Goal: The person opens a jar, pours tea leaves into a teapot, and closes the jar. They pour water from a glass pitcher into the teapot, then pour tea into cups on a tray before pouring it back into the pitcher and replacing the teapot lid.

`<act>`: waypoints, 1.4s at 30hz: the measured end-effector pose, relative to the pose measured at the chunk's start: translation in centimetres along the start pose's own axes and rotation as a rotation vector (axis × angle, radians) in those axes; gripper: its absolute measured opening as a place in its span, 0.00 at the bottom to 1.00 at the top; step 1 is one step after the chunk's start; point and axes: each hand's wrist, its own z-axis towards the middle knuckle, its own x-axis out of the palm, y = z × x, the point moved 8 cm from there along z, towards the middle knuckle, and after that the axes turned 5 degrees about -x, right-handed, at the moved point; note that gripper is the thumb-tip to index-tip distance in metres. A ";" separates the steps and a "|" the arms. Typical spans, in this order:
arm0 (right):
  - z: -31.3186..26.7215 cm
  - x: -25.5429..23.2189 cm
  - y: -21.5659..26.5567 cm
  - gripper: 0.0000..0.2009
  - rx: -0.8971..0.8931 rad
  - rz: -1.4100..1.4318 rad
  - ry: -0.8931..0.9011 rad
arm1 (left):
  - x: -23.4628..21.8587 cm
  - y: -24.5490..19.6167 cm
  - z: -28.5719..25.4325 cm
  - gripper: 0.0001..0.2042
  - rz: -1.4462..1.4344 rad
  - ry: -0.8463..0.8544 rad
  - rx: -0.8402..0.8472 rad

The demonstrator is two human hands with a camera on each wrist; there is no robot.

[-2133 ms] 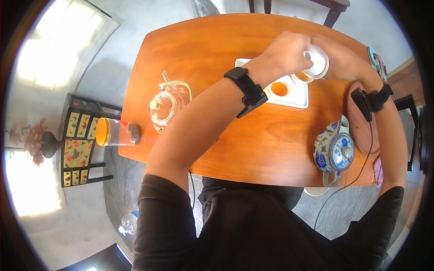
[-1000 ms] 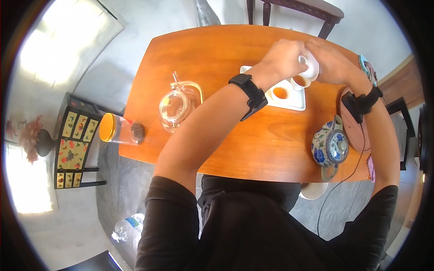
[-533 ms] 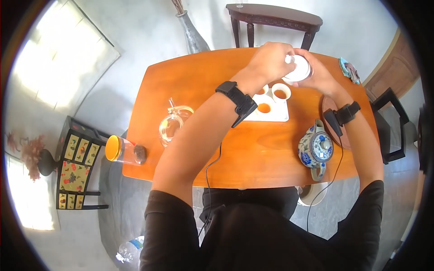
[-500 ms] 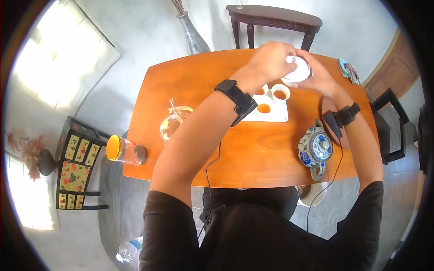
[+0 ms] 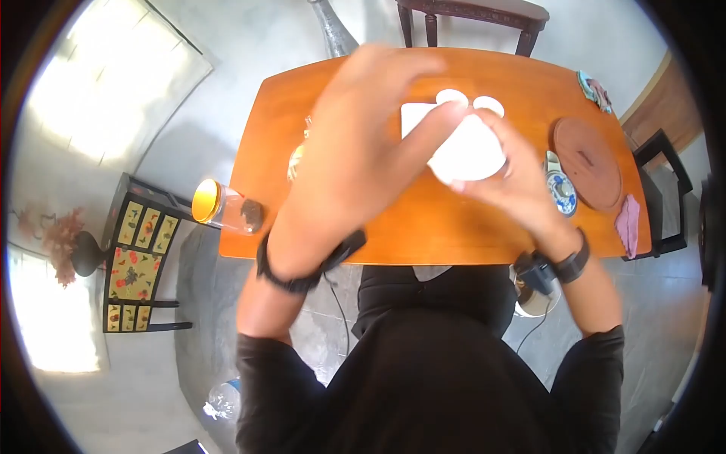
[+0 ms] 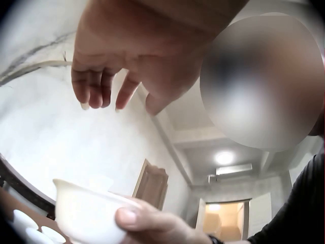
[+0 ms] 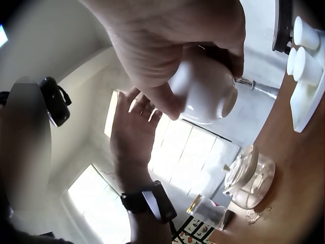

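In the head view my right hand (image 5: 522,178) holds a white gaiwan (image 5: 470,151) above the table, thumb and fingers around its sides. The right wrist view shows the gaiwan's rounded body and foot ring tilted in that grip. From the left wrist view, its flared rim points up. My left hand (image 5: 363,140) is blurred and raised left of the gaiwan. Its fingers hang loosely with nothing in them, apart from the gaiwan in the left wrist view. Behind the gaiwan, white teacups (image 5: 451,98) stand on a white tray (image 5: 416,117), partly hidden.
A blue-and-white teapot (image 5: 561,195) is partly behind the right hand, beside a round brown board (image 5: 588,163). A glass teapot (image 7: 251,178) is mostly covered by the left arm in the head view. A yellow-lidded jar (image 5: 227,208) lies at left. Cloths (image 5: 628,225) rest at right.
Both hands were at the gaiwan over the cups. The left hand has let go and moved left. The right hand has brought the gaiwan nearer the body. The head view has shifted.
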 end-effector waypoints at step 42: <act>-0.7 5.7 -11.5 0.52 0.064 -0.359 -0.308 | 16.1 16.0 -5.9 0.50 0.167 1.023 -0.535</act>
